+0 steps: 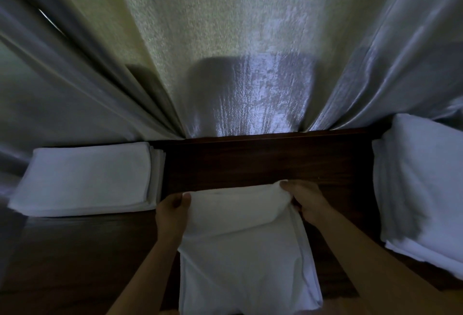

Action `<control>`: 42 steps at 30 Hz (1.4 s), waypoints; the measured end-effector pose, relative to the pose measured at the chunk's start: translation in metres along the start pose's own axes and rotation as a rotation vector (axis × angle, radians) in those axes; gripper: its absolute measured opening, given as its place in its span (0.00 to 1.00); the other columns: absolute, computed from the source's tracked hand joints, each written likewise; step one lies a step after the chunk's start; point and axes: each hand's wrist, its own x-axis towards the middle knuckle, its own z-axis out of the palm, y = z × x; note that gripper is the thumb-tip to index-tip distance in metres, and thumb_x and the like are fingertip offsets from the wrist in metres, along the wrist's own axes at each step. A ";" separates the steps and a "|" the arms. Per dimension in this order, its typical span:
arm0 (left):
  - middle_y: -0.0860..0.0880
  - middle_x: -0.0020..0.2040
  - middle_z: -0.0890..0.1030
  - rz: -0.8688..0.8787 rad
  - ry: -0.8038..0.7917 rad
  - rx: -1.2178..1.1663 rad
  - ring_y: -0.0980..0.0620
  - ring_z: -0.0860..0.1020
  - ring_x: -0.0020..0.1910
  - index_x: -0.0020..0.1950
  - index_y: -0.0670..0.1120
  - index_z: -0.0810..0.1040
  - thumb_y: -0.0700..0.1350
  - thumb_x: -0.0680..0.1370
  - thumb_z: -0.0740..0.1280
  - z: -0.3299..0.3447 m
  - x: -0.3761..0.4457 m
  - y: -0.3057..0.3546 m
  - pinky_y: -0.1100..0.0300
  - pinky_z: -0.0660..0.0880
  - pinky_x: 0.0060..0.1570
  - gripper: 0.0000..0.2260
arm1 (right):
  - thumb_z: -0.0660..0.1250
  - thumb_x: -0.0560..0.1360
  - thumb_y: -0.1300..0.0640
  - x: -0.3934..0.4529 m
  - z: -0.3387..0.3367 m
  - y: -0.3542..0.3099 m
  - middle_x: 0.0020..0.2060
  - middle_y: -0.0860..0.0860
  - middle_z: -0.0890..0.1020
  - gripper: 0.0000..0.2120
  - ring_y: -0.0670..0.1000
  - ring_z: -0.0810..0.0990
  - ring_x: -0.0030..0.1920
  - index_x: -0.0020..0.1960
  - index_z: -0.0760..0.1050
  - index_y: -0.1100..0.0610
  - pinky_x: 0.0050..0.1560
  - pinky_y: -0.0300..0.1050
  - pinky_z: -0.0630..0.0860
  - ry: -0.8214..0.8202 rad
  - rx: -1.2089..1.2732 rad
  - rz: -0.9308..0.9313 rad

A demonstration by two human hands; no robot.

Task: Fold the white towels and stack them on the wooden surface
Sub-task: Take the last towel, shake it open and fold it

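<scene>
White towel (240, 247) in the middle of the dark wooden surface (250, 161), near the front edge, lying lengthwise away from the body. Folded into several layers, edges showing as stacked lines along the right side. Far end lifted and curled back over itself, forming a soft rounded roll across the width.

Left hand (172, 214) at the far left corner of the towel, thumb on top and fingers curled under the cloth, pinching that corner. Right hand (308, 202) at the far right corner, fingers bent over the rolled edge and gripping it, thumb tucked out of sight beneath. Both bare forearms reaching in from the lower corners, one on each side of the towel.

To the left, a stack of folded towels (87, 179) resting flat on the same surface, well apart from the held towel, layered edges visible on its right side. To the right, another pile of white towels (421, 189), thicker and looser, partly cut off by the frame edge, also apart from the hands.

Behind the wooden surface, a raised dark wooden ledge (275, 136) running across. Above it, a pale textured wall (225, 26) with a shadowed patch at the bottom centre. On both sides, light grey curtains (400, 51) hanging in folds down to the ledge. Dim light overall, some blur at the left edge.
</scene>
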 end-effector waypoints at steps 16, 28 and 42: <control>0.55 0.43 0.84 0.158 -0.010 -0.104 0.53 0.81 0.46 0.43 0.57 0.84 0.43 0.79 0.71 -0.038 -0.013 0.033 0.52 0.78 0.49 0.08 | 0.73 0.75 0.61 -0.044 -0.044 -0.026 0.28 0.53 0.81 0.03 0.52 0.75 0.31 0.48 0.85 0.58 0.33 0.46 0.73 0.018 -0.118 -0.285; 0.45 0.44 0.87 0.532 -0.147 -0.310 0.47 0.86 0.45 0.48 0.50 0.87 0.51 0.73 0.74 -0.132 -0.093 0.153 0.53 0.83 0.47 0.07 | 0.69 0.76 0.70 -0.190 -0.099 -0.112 0.45 0.65 0.86 0.06 0.58 0.88 0.48 0.53 0.81 0.71 0.41 0.39 0.83 -0.253 0.014 -0.703; 0.41 0.42 0.86 0.829 -0.081 -0.533 0.42 0.86 0.43 0.44 0.45 0.87 0.38 0.74 0.75 -0.195 -0.150 0.300 0.59 0.83 0.42 0.03 | 0.74 0.73 0.64 -0.319 -0.119 -0.208 0.38 0.65 0.86 0.05 0.57 0.88 0.40 0.46 0.84 0.67 0.31 0.40 0.80 -0.163 0.082 -1.144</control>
